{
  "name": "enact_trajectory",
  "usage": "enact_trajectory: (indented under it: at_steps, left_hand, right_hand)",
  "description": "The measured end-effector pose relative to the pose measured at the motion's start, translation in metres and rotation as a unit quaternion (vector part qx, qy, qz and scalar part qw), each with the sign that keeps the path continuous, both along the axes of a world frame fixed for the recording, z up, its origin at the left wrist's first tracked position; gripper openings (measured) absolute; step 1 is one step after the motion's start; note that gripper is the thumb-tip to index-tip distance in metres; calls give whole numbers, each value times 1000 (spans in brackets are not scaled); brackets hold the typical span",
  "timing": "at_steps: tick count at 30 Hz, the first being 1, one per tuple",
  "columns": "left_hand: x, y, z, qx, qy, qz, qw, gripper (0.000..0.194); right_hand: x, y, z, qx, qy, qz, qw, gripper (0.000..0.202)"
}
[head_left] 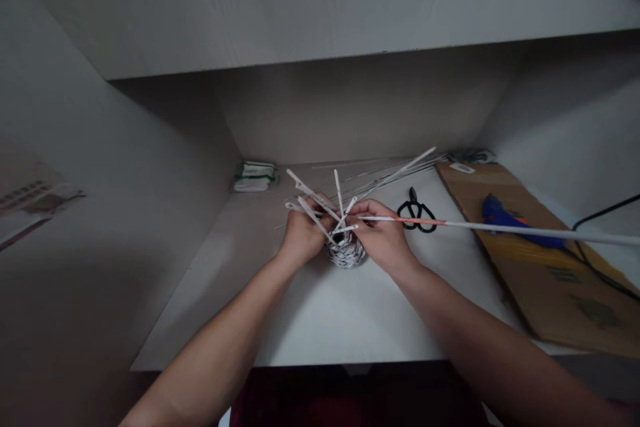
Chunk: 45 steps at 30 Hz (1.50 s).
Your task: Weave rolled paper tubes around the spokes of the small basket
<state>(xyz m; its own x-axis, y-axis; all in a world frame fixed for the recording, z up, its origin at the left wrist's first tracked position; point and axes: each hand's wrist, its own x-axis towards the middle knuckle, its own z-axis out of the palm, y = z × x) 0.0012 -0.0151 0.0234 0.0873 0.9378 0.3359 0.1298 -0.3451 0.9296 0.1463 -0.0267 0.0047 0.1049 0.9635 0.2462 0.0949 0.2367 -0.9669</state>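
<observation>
Woven basket [346,255]: one, small, grey and white, near the middle of the white table [320,337], between the two hands, with at least five pale sticks [339,191] splaying up and outward from its rim. From the left, one blurred printed item [37,203] shows at the side wall, then one white and green packet [255,176] at the back of the table. Next comes the left hand [306,230], its fingers curled in at the basket's left side among the sticks; its fingertips are partly hidden, so exactly what they grip cannot be told. The right hand [381,235], mostly closed, is at the basket's right side and holds one long rod [480,227] between thumb and fingers; the rod has one orange stretch and runs out of view at the right. Behind the hands lie several thin sticks [385,177], too overlapped to count. Just beyond the right hand is one pair of black-handled scissors [417,212], blades pointing away. Farthest right, one cardboard sheet [545,293] bears one small white label [463,167] and one blue glue gun [545,238] with one black cable [597,270].
</observation>
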Motion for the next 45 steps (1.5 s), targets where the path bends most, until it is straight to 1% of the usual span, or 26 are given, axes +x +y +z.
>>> enact_trajectory:
  at_steps: [4,6,9,12,17,21,25,27,29,31,34,37,41,45]
  left_hand:
    - [-1,1,-1,-14,-25,-31,999,8]
    - [-1,3,-3,-23,-31,-23,999,13]
    - [0,5,-5,-32,-36,2,999,19]
    - [0,6,-5,-38,-42,8,998,21]
    - [-5,7,-4,-39,-26,-28,999,21]
    - [-11,9,-1,-43,-21,-56,997,18]
    - [-12,5,8,-56,4,-70,996,26]
    - [-12,2,12,-54,31,-49,997,25]
    - [-11,0,13,-34,59,-11,998,18]
    - [-12,1,12,-11,81,27,996,17]
    - [-14,6,7,3,96,58,994,20]
    - [-16,9,3,9,95,71,993,21]
    - [-14,8,3,6,95,75,993,23]
    - [-10,5,5,-6,89,65,994,20]
  right_hand:
    - [3,5,-6,11,12,-3,1000,8]
    - [3,5,-6,11,17,-1,1000,6]
    - [4,1,-2,21,1,11,1000,4]
    - [5,-1,3,26,-20,22,999,4]
    - [6,2,1,11,-19,8,1000,2]
    - [5,4,-3,-4,-14,11,1000,4]
    - [4,4,-5,-27,5,17,999,9]
    - [3,5,-5,-31,18,20,999,12]
    - [3,6,-4,-35,39,37,998,14]
    - [2,7,-3,-48,62,66,995,19]
    - [2,6,-2,-66,73,98,990,28]
    - [4,3,-2,-52,21,89,994,26]
    - [6,-2,-2,-8,-93,34,995,19]
    - [5,-8,2,52,-137,-13,989,19]
